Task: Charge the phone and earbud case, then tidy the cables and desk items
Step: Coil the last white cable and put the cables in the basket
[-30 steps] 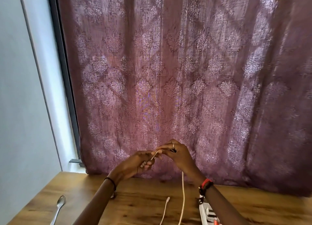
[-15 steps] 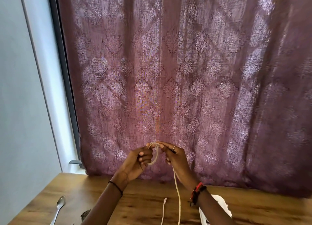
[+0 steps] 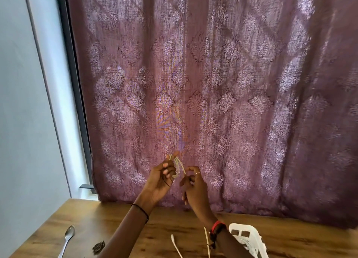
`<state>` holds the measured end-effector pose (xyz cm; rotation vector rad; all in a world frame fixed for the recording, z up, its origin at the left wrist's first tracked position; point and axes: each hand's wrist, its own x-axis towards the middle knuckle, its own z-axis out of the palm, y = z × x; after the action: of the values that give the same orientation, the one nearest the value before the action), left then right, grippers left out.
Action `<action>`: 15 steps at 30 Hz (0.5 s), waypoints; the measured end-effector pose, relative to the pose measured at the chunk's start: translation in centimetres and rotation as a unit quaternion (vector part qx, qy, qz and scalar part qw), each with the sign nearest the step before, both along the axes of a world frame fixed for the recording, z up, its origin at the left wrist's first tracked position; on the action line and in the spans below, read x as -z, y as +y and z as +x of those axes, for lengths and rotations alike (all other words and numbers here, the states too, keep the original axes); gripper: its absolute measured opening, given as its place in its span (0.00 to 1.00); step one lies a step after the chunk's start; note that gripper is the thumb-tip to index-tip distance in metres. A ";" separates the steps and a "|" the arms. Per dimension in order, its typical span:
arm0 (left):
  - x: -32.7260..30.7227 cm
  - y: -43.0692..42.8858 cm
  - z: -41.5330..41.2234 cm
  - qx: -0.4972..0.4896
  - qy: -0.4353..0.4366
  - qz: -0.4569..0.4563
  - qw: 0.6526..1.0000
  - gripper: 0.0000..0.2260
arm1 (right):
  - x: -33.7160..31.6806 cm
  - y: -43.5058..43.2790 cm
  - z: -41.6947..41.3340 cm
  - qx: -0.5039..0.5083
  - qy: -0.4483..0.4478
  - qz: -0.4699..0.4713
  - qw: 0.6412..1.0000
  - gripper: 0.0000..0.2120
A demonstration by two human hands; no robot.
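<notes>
Cream cable [image 3: 177,166] coils round left hand [image 3: 160,179], right hand [image 3: 195,188] pinching.

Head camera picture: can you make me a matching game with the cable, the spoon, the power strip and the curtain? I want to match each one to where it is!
Things:
1. cable
2. spoon
3. power strip
4. curtain

Places:
A. hanging behind the table
B. looped in the left hand
C. lying on the table's left side
D. on the table's right side, at the bottom edge of the picture

Pairs: 1-B, 2-C, 3-D, 4-A
</notes>
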<state>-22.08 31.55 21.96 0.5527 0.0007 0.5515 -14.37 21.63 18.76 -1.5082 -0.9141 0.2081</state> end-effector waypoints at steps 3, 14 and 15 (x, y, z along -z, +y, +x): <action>-0.6 0.5 0.2 -0.054 0.006 0.023 0.998 0.15 | 0.5 -0.4 -0.4 0.001 -0.053 -0.040 0.998 0.07; -1.3 -0.1 1.2 -0.255 0.195 0.413 0.853 0.14 | -0.2 0.1 -1.3 0.043 -0.213 -0.161 0.963 0.08; -1.4 -0.2 1.2 -0.262 0.202 0.440 0.835 0.14 | -0.4 0.1 -1.2 0.046 -0.221 -0.162 0.961 0.09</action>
<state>-20.84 31.31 23.34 1.6020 0.3254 0.9629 -15.55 21.75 19.19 -1.9439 -1.2010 -0.0567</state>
